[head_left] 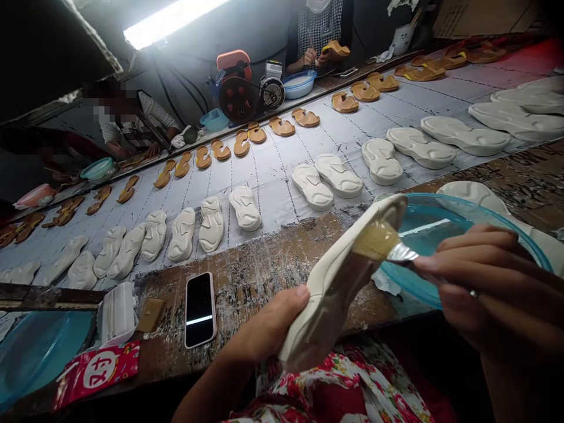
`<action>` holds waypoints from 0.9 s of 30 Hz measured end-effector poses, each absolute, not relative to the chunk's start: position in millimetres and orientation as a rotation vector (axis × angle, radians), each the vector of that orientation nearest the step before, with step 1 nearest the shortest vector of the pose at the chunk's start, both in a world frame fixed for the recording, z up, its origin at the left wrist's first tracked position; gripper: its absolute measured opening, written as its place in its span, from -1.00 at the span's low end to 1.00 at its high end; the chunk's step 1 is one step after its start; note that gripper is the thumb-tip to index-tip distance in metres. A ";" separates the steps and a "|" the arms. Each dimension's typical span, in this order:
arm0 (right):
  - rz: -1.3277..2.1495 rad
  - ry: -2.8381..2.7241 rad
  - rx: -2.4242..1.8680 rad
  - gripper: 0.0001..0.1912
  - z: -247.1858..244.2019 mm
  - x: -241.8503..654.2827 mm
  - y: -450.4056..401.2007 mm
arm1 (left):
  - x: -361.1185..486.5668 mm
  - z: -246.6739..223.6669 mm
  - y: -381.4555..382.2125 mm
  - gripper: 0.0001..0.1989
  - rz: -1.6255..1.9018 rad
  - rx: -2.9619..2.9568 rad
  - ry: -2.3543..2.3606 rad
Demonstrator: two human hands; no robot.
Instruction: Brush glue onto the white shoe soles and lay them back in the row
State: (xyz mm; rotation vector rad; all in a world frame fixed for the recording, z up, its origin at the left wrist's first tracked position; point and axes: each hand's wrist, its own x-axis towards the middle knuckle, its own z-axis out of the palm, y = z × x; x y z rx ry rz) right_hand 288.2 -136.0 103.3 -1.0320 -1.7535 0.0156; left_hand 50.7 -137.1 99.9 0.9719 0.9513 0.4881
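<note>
My left hand (275,326) is closed round the lower part of a cream shoe sole (328,282), which is tilted up over my lap. In my right hand (489,276) is a brush (376,239) with a metal collar; its yellowish bristles lie against the upper part of the sole. Behind my right hand stands a blue basin (423,220) holding clear-looking liquid. Part of another cream sole (473,194) shows beyond the basin's rim.
Cream soles (244,208) line the near side of a white belt (273,158); tan uppers (282,126) line its far side. A phone (200,310) and red packet (99,370) lie at left. People work opposite beside a motor (238,88).
</note>
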 end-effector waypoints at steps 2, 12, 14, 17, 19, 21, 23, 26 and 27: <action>-0.016 -1.909 -0.911 -0.83 108.6 283.6 -138.3 | 50.0 107.3 -137.4 -0.53 0.451 1.172 1.028; -0.036 -2.139 -0.777 -0.86 108.7 260.9 -154.0 | 50.2 114.9 -141.7 -0.58 0.450 1.543 1.215; -0.003 -2.138 -0.735 -0.87 106.0 262.4 -152.9 | 51.3 108.9 -137.7 -0.53 0.451 1.305 1.123; 0.109 -2.133 -0.724 -0.87 103.7 261.2 -154.1 | 57.6 100.3 -133.4 -0.49 0.518 1.026 0.987; 0.186 -2.108 -0.746 -0.85 102.4 256.7 -158.2 | 63.4 97.4 -132.3 -0.50 0.583 0.965 0.987; 0.214 -2.100 -0.704 -0.85 100.9 250.1 -163.7 | 67.9 96.3 -131.8 -0.49 0.644 0.951 1.037; 0.246 -2.103 -0.703 -0.85 99.9 243.9 -168.3 | 69.4 94.8 -130.7 -0.46 0.684 0.908 1.055; 0.321 -2.091 -0.675 -0.83 101.3 242.3 -168.9 | 67.1 90.9 -128.7 -0.43 0.681 0.788 1.005; 0.333 -2.077 -0.651 -0.84 102.6 244.4 -167.0 | 65.9 89.8 -128.4 -0.43 0.671 0.748 0.982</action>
